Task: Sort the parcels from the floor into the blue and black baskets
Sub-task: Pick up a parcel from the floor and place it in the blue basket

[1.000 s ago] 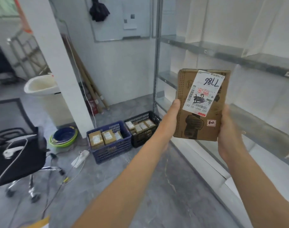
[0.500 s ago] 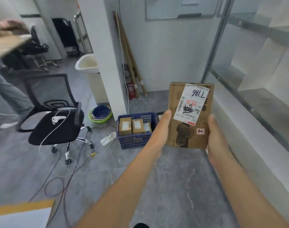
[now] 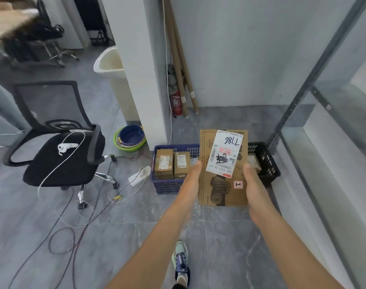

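Far left of the job: a blue basket (image 3: 173, 185) on the floor, with two brown boxes (image 3: 164, 163) standing inside. Next, the left hand (image 3: 195, 174), thumb pressed on the left edge of a flat brown parcel (image 3: 223, 184), fingers hidden behind it. In the middle, the parcel itself, up in the air, long side running up and down, white label (image 3: 224, 153) facing the camera and upside down. Then the right hand (image 3: 251, 180), thumb on the right edge, fingers hidden too, gripping from the other side. So: held tight between both hands, not in any basket yet. Far right: a black basket (image 3: 265, 161) on the floor, partly hidden behind the parcel, with one box (image 3: 254, 163) just peeking out. Parcel nearer the camera than both baskets and covering the join between them. Probably a short reach forward and down either way: left for blue, with the left hand nearer; right for black, with the right hand nearer. No telling the right basket from here.
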`<state>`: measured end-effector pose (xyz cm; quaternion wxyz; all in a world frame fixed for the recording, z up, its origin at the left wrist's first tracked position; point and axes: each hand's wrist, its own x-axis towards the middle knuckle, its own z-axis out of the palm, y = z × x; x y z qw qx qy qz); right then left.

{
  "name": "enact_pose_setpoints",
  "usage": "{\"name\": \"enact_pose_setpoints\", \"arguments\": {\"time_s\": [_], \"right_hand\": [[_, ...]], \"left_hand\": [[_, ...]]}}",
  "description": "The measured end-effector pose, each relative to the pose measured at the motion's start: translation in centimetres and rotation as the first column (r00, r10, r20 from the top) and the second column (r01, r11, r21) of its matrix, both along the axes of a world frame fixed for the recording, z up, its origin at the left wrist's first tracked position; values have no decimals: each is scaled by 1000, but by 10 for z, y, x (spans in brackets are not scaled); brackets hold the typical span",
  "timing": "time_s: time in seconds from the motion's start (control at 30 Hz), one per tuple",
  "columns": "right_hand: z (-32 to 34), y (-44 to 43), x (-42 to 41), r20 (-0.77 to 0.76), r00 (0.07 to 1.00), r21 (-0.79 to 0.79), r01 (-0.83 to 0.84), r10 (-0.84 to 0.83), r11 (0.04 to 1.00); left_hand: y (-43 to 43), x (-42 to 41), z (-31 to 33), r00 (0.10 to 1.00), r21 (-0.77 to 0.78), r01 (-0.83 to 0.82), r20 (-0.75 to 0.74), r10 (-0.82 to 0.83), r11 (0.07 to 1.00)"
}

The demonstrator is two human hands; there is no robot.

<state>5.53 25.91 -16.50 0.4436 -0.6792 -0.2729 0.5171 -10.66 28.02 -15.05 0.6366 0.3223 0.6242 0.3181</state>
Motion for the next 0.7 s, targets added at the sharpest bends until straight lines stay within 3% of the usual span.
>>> {"name": "enact_pose_setpoints", "arguments": {"time_s": [0.37,0.7], "right_hand": [[-82,163,-9,-24,1000,-221,-8,3,975],[-169,296,32,-77,997,-415,-61,32,908]], "left_hand": [[172,-11,-78,997,-209,36,-61,-49,977],[307,26,-158,995,-342,38,-78,-69,939]]}}
